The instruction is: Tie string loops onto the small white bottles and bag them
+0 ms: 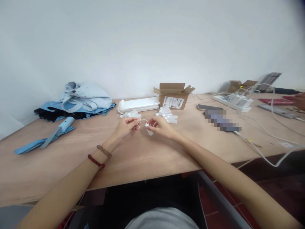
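Observation:
My left hand (130, 124) is closed in a pinch on a thin white cord (144, 120), which arches across to my right hand. Between thumb and fingers, my right hand (158, 126) pinches a small translucent white piece (149, 131), whose rounded lower end hangs below the fingertips. The cord seems to run into the top of this piece. Just beyond my fingers lie several similar translucent pieces, in a left group (132, 114) and a right group (166, 114). My fingers partly cover the held piece, and its exact kind cannot be made out.
Behind the pieces are a stack of white flat packs (140, 104) and an open cardboard box (173, 99). A blue umbrella (64, 125) and a pale cloth bag (87, 95) lie left. Phones (209, 107), cables and a power strip (234, 101) occupy the right, near another person's hand (299, 101).

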### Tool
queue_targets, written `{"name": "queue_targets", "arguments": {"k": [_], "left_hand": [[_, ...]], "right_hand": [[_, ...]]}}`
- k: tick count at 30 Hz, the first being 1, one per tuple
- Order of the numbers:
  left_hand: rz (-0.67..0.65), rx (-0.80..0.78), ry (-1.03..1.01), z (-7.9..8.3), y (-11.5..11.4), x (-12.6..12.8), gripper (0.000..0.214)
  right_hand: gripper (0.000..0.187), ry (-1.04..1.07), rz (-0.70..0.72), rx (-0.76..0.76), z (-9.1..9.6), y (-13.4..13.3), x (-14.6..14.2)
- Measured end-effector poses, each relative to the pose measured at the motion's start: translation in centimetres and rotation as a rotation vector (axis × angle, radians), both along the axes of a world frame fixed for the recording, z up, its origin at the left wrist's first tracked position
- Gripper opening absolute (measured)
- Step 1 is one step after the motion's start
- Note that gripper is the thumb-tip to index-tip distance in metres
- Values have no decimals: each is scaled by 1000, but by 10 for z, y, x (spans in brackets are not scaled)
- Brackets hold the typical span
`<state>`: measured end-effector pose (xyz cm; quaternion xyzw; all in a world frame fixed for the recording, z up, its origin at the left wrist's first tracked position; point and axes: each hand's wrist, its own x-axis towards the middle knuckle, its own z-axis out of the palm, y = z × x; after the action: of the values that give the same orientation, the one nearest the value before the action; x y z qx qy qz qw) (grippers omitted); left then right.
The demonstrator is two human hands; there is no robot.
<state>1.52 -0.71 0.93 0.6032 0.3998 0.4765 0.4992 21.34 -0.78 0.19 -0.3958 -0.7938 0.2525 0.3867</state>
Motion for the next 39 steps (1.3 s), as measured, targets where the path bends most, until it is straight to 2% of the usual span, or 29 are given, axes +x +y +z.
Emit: {"name": "queue_targets", "arguments": {"k": [6,13,21,28,39], "left_hand": [[-41,-44,-109,8,-6,0,28],[-15,-4,-111,10,-8,2,25],[8,3,-60,5,-4,1,28],[-63,-30,-54,1,-3,2,25],[-97,-64,-38,1,-6,4,22]], "right_hand": [[15,87,66,-57,-4,-6,-8],[17,138,24,-16,-8,-4,-9],[13,116,23,67,-13,-4,-12],[13,107,37,50,-14,-4,-12],[13,67,16,61,-15,-4,-13]]}}
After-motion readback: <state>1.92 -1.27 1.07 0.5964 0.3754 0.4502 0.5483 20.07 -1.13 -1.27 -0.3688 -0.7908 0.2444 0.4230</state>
